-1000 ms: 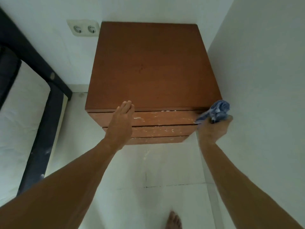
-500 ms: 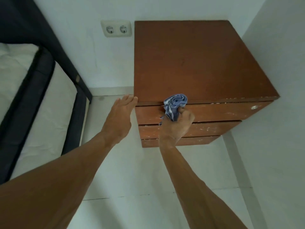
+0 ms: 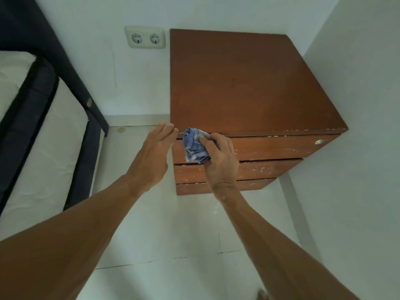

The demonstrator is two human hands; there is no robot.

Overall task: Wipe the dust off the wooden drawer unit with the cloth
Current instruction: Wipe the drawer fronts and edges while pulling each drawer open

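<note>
The wooden drawer unit stands in the room's corner, with a flat brown top and three drawer fronts flecked with white marks. My right hand grips a bunched blue cloth and holds it against the left end of the top drawer front, just under the top edge. My left hand has straight fingers, its tips touching the unit's front left corner.
A dark-framed bed with a white mattress lies to the left. A double wall socket sits left of the unit. White walls close in behind and on the right. The floor in front is pale tile.
My right hand carried the cloth from the right end of the top drawer front to its left end. The left hand stayed at the unit's front left corner.
</note>
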